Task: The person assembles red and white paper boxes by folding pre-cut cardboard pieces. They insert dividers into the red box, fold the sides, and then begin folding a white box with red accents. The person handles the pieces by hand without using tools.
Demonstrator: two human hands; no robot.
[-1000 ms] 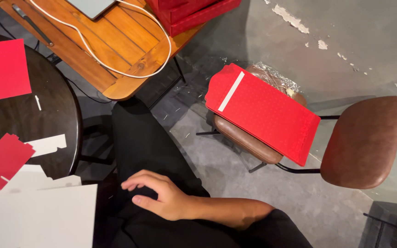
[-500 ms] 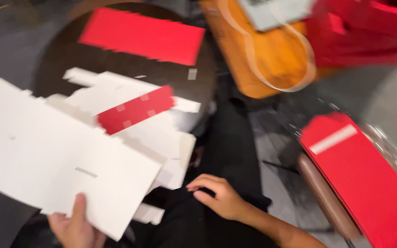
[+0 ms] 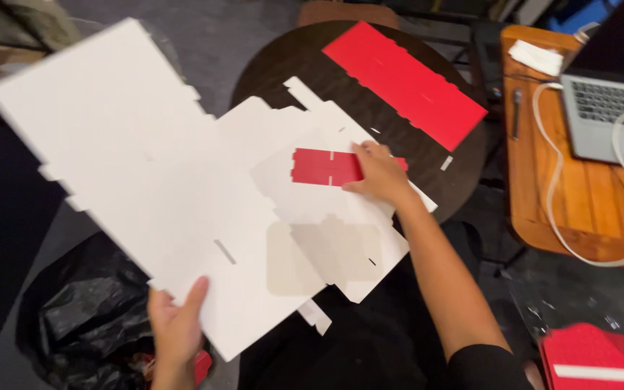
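The work in hand looks like sorting flat die-cut card: 1 sheet is lifted clear while another piece is pinned in place. The left hand (image 3: 175, 325) grips the large white sheet (image 3: 131, 166) by its near corner, thumb pressed on top and the other fingers hidden beneath it, so the sheet tilts up and out over the left side, above a black plastic bag (image 3: 74, 318) on the floor. The right hand (image 3: 377, 173) lies flat, fingers loosely extended and clasping nothing, with its fingertips on the right end of a small red card piece (image 3: 319, 166). That piece rests on a pile of white cut-outs (image 3: 326, 217) overlapping the near edge of the round dark table (image 3: 283, 65) and reaching toward the person's lap. A long red sheet (image 3: 406, 83) lies further back on the same table, apart from the pile. To the right stands a wooden desk (image 3: 543, 209) with a laptop (image 3: 608, 108) and a looping white cable (image 3: 550, 188); a red folded item (image 3: 594, 354) sits low at the right edge. As a judgement, the big sheet is held at only 1 corner and would flex, so moving it calls for a steady pinch and a slow swing clear of the pile, while the red piece needs a proper pinch at its edge before it can be lifted.
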